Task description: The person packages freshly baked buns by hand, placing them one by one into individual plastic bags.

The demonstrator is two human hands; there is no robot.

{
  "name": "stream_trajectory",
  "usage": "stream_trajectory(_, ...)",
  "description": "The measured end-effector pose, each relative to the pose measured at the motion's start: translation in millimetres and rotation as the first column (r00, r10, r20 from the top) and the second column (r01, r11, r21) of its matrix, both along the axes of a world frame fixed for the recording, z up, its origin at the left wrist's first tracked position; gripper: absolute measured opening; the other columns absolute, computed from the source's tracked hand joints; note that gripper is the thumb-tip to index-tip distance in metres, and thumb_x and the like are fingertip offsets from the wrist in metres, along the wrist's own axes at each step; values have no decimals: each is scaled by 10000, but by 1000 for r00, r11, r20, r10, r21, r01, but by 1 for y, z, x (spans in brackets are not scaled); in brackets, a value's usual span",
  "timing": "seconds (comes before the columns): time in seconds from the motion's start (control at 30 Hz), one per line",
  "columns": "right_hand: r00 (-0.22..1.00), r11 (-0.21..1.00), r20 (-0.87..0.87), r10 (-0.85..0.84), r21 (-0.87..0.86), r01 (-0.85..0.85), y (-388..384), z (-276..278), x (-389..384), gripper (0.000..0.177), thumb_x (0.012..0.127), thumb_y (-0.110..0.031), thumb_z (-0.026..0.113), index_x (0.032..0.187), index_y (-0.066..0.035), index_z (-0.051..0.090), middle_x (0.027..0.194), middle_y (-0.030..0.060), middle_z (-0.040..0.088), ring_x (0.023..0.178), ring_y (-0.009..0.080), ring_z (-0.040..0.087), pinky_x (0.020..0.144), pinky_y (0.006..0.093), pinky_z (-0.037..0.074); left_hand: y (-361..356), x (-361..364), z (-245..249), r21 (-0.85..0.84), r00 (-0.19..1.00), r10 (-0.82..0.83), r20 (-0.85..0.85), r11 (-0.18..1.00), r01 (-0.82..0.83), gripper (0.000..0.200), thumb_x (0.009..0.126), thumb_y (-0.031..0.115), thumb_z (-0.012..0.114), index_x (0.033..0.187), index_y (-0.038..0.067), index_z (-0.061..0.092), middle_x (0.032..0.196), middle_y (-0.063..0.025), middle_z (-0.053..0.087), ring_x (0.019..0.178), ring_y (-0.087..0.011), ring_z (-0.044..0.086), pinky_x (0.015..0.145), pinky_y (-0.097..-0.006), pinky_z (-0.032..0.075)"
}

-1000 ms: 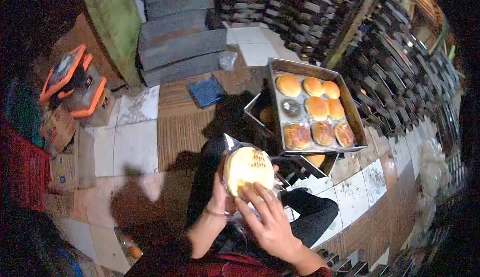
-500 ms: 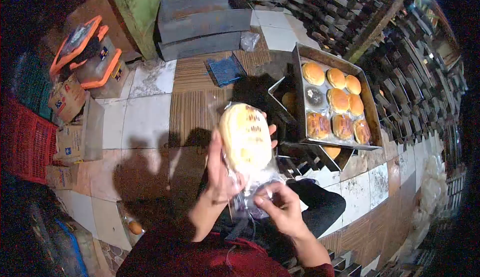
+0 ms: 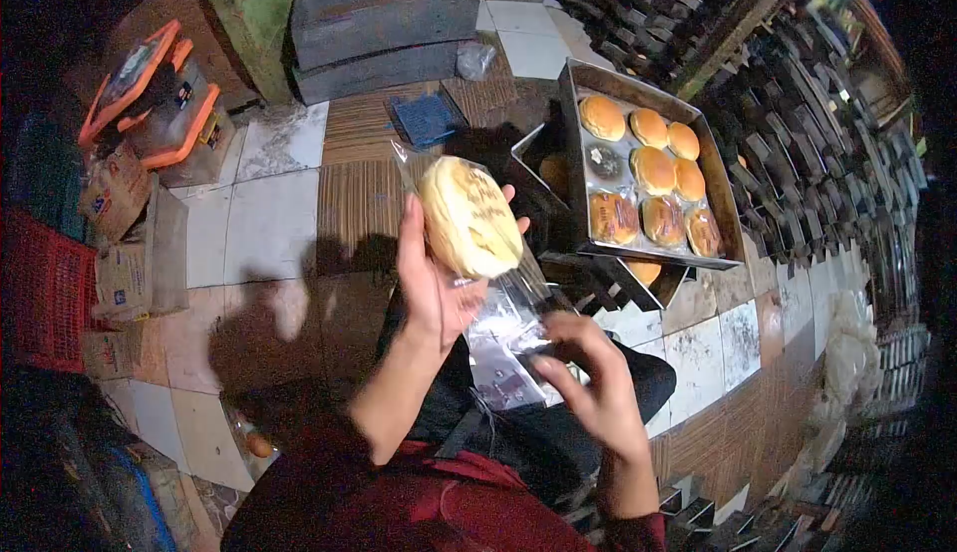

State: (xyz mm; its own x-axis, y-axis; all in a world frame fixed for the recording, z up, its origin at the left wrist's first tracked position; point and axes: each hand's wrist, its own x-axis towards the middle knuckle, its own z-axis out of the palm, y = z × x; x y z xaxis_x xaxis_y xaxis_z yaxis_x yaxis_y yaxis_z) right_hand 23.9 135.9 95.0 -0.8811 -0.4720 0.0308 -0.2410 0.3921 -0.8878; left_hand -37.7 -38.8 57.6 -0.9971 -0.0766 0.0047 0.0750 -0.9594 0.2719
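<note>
A round, pale-golden bun (image 3: 471,218) with dark printing on its top sits in a clear plastic bag, tilted up before me. My left hand (image 3: 434,288) is closed around it from below, thumb along the left side and fingertips showing at the right. Lower down, my right hand (image 3: 598,382) has its thumb and curled fingers apart, slightly blurred, beside clear plastic bags (image 3: 503,353) that lie over my lap. No object shows between those fingers.
At the right, a metal tray (image 3: 653,256) holds several buns (image 3: 654,168), the front row wrapped, and a dark round item. Another tray sits beneath. A blue plastic basket (image 3: 427,118) lies ahead on the floor; orange-lidded boxes (image 3: 189,128) and a red crate (image 3: 50,293) stand left.
My right hand has drawn away from the bun's bag to the right, and its fingers have parted. The bun has turned slightly in my left hand. The whole view has shifted a little.
</note>
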Motion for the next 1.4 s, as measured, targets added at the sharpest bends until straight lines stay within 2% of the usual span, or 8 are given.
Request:
stream_trajectory(0.3,898,884,440,16,-425,192,-12,-18,-18,144,769,-45,639,889,-1,572,954,63,589,888,139,538,763,266,432,-3,20,19,-77,944,101,-314,988,-131,689,842,462,447,1363,89,195,1316,-159,348,1230,-328,339,993,-521,306)
stream_trajectory(0.57,872,905,-471,133,417,87,-15,-24,-5,199,725,-42,622,846,-19,466,730,143,541,661,300,561,548,385,452,6,10,14,-15,985,71,159,997,-70,548,849,512,421,1177,74,451,1111,-133,532,1043,-317,518,867,-516,428)
stream_trajectory(0.63,896,657,-5,444,682,-322,-18,-6,7,206,740,-92,631,848,-37,465,683,123,547,640,292,560,534,374,450,6,2,7,-29,982,72,176,997,-68,539,845,514,431,1159,76,457,1082,-127,544,1001,-309,540,843,-498,449)
stream_trajectory(0.73,390,409,252,886,-27,-912,-13,16,19,224,726,-132,656,848,-47,488,648,91,551,625,275,561,546,359,462,-10,-8,7,24,973,116,202,992,-123,550,841,536,426,1176,101,446,1087,-142,537,1021,-322,528,862,-529,428)
stream_trajectory(0.87,966,996,-244,-87,-36,80,4,14,-11,273,723,-104,683,953,-8,572,765,45,565,765,173,551,734,261,438,-10,10,4,56,998,-57,28,997,56,551,853,543,390,1197,115,433,1123,-146,515,1062,-351,497,885,-574,391)
stream_trajectory(1.03,975,980,219,-40,-183,82,-13,-14,-18,213,770,-77,666,939,12,570,824,51,614,675,79,554,616,216,464,-2,5,6,24,984,65,163,997,-69,554,848,535,408,1185,97,441,1096,-148,532,1045,-318,514,874,-552,414)
stream_trajectory(1.13,936,968,-344,-71,204,148,-24,-18,-15,171,757,-109,681,799,-8,550,590,115,557,501,150,566,459,277,440,-6,2,2,36,983,37,181,998,-44,553,836,531,439,1165,86,450,1079,-152,537,1028,-311,525,866,-532,429)
stream_trajectory(1.4,615,598,73,785,168,-784,10,23,16,206,785,-242,634,904,-79,592,653,77,562,589,241,580,542,328,471,-20,-14,-5,-2,970,129,206,991,-131,605,825,553,443,1186,68,401,1116,-182,488,1012,-323,510,870,-521,429)
